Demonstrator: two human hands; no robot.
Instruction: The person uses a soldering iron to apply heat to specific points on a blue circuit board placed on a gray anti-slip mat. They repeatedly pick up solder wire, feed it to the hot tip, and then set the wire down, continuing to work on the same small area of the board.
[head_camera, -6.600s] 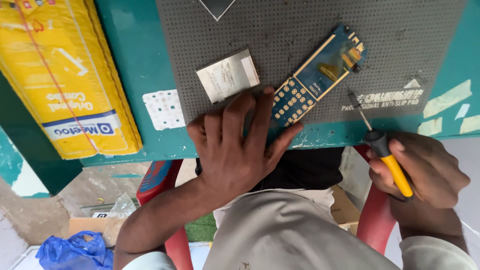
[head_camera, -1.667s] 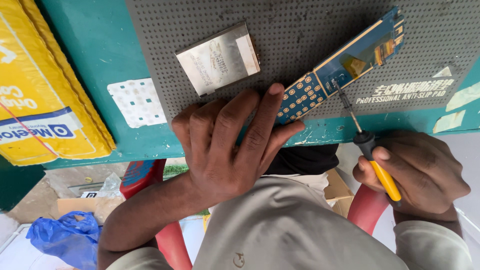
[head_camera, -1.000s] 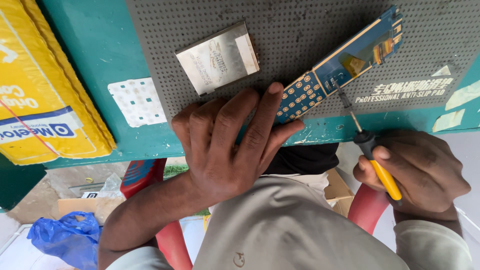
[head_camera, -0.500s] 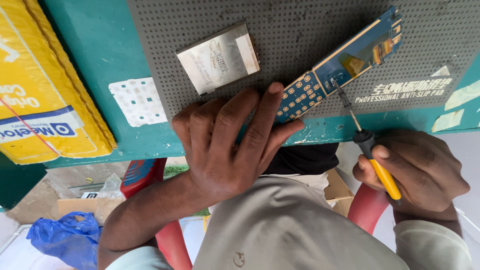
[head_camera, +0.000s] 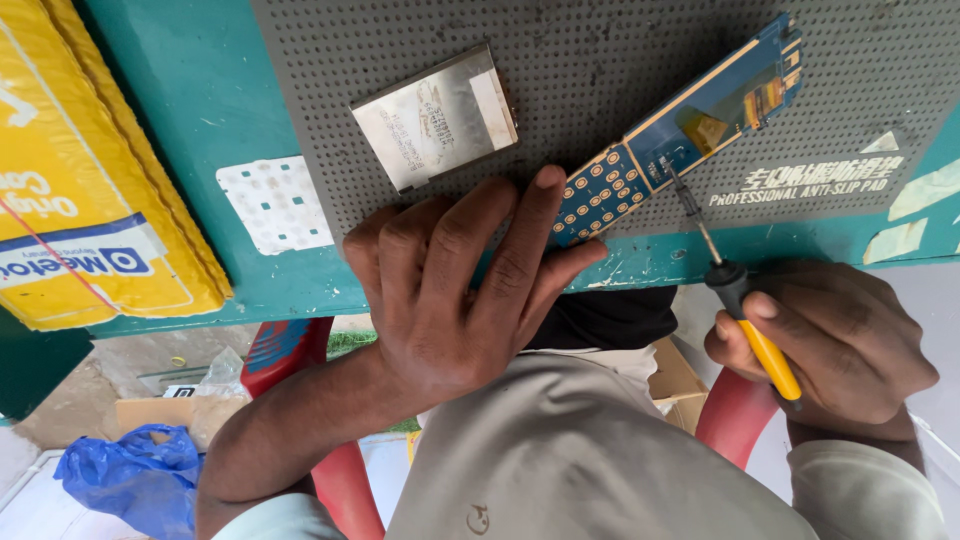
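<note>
My left hand (head_camera: 450, 300) lies flat, fingers spread and gripping nothing, pinning the near end of the blue circuit board (head_camera: 680, 130) to the grey perforated mat (head_camera: 600, 60) on the teal surface (head_camera: 180, 130). My right hand (head_camera: 830, 345) is closed around the yellow-handled screwdriver (head_camera: 735, 290), its tip touching the board's middle. A silver rectangular part (head_camera: 435, 115) lies just beside my left fingertips.

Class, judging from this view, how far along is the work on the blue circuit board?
Done: board lies bare on the grey mat, metal plate set aside. In hand: left hand pins it, right hand holds the screwdriver tip on it. Left: cannot tell.
</note>
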